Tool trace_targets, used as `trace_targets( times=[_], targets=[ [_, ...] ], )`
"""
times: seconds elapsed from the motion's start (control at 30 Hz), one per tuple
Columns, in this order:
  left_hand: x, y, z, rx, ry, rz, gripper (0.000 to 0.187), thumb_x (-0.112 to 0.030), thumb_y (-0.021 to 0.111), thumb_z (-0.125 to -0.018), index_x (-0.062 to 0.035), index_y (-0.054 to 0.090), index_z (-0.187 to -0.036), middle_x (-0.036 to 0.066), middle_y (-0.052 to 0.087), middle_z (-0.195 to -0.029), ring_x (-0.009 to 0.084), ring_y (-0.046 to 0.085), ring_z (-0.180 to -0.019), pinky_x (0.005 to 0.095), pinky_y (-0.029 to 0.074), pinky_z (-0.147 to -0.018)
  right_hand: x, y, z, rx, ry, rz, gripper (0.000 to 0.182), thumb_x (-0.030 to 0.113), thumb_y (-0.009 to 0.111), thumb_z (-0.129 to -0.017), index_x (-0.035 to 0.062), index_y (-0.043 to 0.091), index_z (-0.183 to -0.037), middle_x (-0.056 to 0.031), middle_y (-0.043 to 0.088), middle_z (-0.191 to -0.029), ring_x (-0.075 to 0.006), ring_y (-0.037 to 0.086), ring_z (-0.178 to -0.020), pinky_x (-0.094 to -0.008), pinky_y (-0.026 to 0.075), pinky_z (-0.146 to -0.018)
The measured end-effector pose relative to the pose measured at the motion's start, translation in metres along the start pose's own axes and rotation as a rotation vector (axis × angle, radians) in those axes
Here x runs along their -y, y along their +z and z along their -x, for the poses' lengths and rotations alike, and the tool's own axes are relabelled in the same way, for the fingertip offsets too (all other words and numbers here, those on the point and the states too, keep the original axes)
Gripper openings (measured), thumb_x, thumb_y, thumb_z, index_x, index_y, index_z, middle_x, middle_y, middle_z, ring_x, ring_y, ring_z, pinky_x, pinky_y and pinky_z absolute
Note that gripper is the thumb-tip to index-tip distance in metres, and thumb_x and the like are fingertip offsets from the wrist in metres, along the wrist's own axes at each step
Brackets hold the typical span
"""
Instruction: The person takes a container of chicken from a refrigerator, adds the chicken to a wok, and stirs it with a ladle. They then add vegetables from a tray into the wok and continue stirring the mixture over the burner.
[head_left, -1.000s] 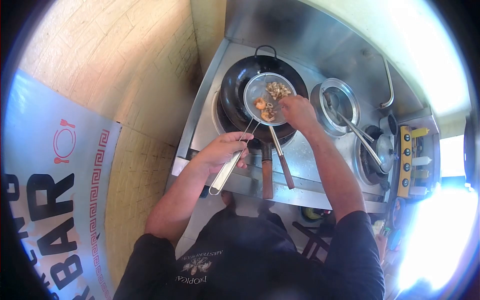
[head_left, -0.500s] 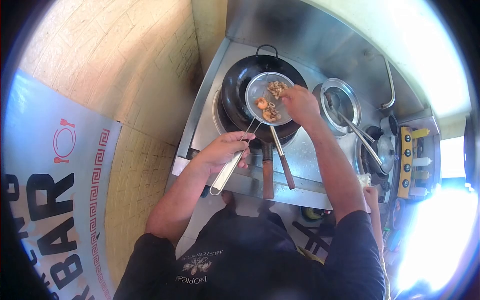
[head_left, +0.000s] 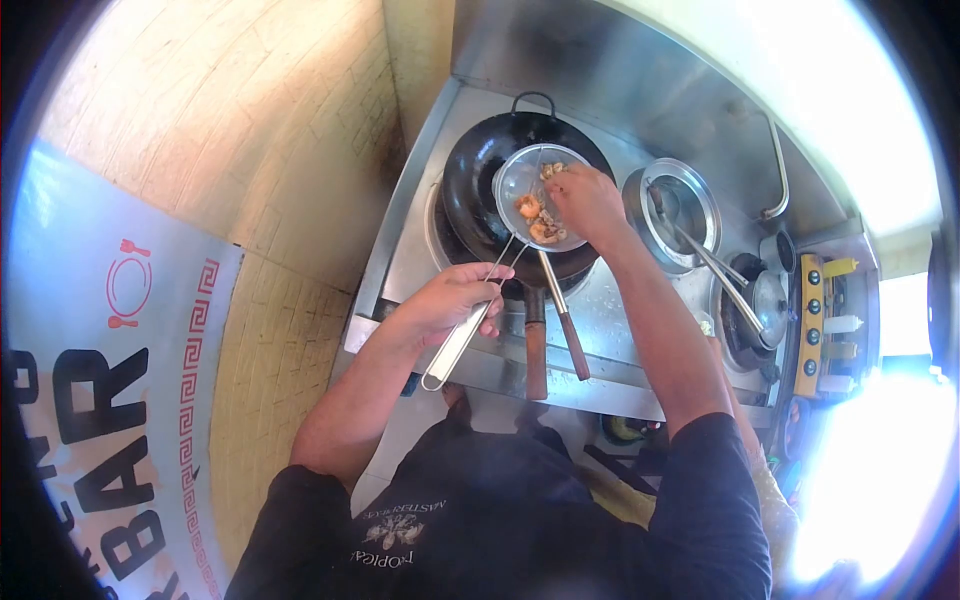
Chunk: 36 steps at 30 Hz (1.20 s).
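Note:
My left hand [head_left: 462, 304] grips the long metal handle of a round wire-mesh strainer [head_left: 516, 182]. The strainer sits over a black wok [head_left: 468, 160] on the stove. Cooked seafood pieces [head_left: 547, 232] lie in the mesh, with an orange curled shrimp [head_left: 527, 206] among them. My right hand [head_left: 588, 203] reaches into the strainer from the right, its fingers bunched down at the pieces. Its fingertips are partly hidden, so what they pinch cannot be made out. Beneath the strainer, a wooden-handled utensil [head_left: 572, 345] leans out beside the wok's wooden handle [head_left: 536, 360].
Right of the wok stands a metal pot [head_left: 712, 225] with a ladle [head_left: 715, 262] in it. Farther right are a lidded pan [head_left: 768, 300] and squeeze bottles [head_left: 842, 324]. Another person's forearm [head_left: 738, 405] shows beside my right arm. A brick-pattern wall [head_left: 290, 250] bounds the left.
My right hand has moved left and slightly up, deeper over the strainer, covering more of the upper pieces. The seafood pieces have shifted a little. The other person's arm has moved.

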<state>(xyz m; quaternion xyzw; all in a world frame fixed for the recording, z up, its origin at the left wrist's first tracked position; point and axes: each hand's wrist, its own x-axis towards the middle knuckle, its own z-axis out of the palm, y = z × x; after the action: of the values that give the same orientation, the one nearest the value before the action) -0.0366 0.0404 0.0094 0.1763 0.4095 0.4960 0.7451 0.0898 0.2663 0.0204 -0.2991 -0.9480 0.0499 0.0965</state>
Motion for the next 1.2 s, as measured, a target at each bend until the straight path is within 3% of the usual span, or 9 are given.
trace_targets(
  times=[0.43,0.53,0.6,0.7,0.83,0.9,1.03,1.13,1.2],
  targets=[
    [0.002,0.000,-0.003,0.012,-0.026,0.061,0.039,-0.005,0.046,-0.090,0.0019,0.040,-0.128,0.007,0.052,-0.072,0.0166,0.051,-0.058,0.0326,0.047,-0.059,-0.001,0.008,-0.019,0.002,-0.300,0.265,0.010,0.016,0.060,-0.074,0.0153,0.069,-0.079,-0.0041,0.061,-0.086,-0.0228,0.059,-0.089,-0.0413,0.045,-0.074],
    [0.002,0.000,-0.003,0.023,-0.013,0.059,0.039,-0.005,0.046,-0.090,0.0020,0.040,-0.128,0.007,0.052,-0.073,0.0165,0.050,-0.058,0.0326,0.047,-0.059,0.001,-0.003,-0.015,0.098,-0.242,0.274,0.012,0.016,0.058,-0.079,0.0133,0.070,-0.079,-0.0099,0.060,-0.089,-0.0239,0.060,-0.094,-0.0405,0.046,-0.080],
    [0.001,0.000,-0.002,0.025,-0.002,0.037,0.040,-0.005,0.046,-0.090,0.0023,0.039,-0.129,0.007,0.052,-0.073,0.0167,0.050,-0.057,0.0324,0.047,-0.059,-0.003,-0.012,-0.008,0.085,-0.016,-0.157,0.012,0.019,0.060,-0.080,0.0099,0.068,-0.078,-0.0114,0.061,-0.088,-0.0261,0.061,-0.093,-0.0405,0.047,-0.080],
    [0.004,-0.001,-0.003,0.031,0.006,0.043,0.041,-0.005,0.047,-0.090,0.0026,0.039,-0.129,0.007,0.052,-0.073,0.0171,0.051,-0.057,0.0327,0.047,-0.060,-0.016,-0.022,-0.002,0.179,0.163,-0.469,0.015,0.022,0.060,-0.081,0.0083,0.068,-0.081,-0.0126,0.061,-0.090,-0.0285,0.060,-0.093,-0.0397,0.048,-0.081],
    [0.003,-0.001,-0.002,0.050,-0.006,-0.008,0.043,-0.009,0.047,-0.090,0.0021,0.038,-0.130,0.003,0.052,-0.070,0.0148,0.053,-0.056,0.0353,0.048,-0.068,-0.023,-0.029,-0.010,0.070,0.261,-0.298,0.016,0.021,0.060,-0.082,0.0091,0.069,-0.087,-0.0127,0.060,-0.094,-0.0301,0.059,-0.094,-0.0412,0.048,-0.081],
    [0.004,-0.002,-0.003,0.054,-0.008,-0.022,0.043,-0.009,0.047,-0.090,0.0021,0.038,-0.131,0.003,0.051,-0.071,0.0146,0.053,-0.056,0.0360,0.048,-0.068,-0.029,-0.024,-0.016,0.003,0.170,-0.024,0.016,0.023,0.061,-0.081,0.0101,0.070,-0.087,-0.0124,0.060,-0.095,-0.0309,0.059,-0.093,-0.0415,0.048,-0.081],
    [0.003,0.002,-0.002,0.055,-0.014,-0.050,0.043,-0.009,0.046,-0.090,0.0021,0.038,-0.132,0.003,0.051,-0.071,0.0141,0.053,-0.055,0.0368,0.048,-0.069,-0.033,-0.030,-0.012,-0.070,0.035,-0.042,0.016,0.023,0.062,-0.081,0.0086,0.068,-0.082,-0.0113,0.060,-0.094,-0.0308,0.059,-0.093,-0.0414,0.048,-0.080],
    [0.000,0.005,-0.002,0.054,-0.017,-0.047,0.044,-0.007,0.045,-0.090,0.0038,0.036,-0.132,0.006,0.051,-0.072,0.0171,0.051,-0.056,0.0340,0.048,-0.064,-0.028,-0.057,0.004,-0.070,0.212,-0.074,0.017,0.026,0.063,-0.081,0.0089,0.068,-0.082,-0.0107,0.061,-0.090,-0.0314,0.060,-0.088,-0.0409,0.048,-0.077],
    [-0.001,0.005,-0.003,0.035,-0.006,-0.064,0.045,-0.007,0.045,-0.090,0.0039,0.036,-0.132,0.005,0.051,-0.070,0.0161,0.052,-0.056,0.0340,0.048,-0.065,-0.031,-0.069,0.027,-0.291,0.303,-0.226,0.020,0.027,0.065,-0.081,0.0082,0.069,-0.086,-0.0116,0.062,-0.086,-0.0322,0.060,-0.082,-0.0405,0.048,-0.073]
  ],
)
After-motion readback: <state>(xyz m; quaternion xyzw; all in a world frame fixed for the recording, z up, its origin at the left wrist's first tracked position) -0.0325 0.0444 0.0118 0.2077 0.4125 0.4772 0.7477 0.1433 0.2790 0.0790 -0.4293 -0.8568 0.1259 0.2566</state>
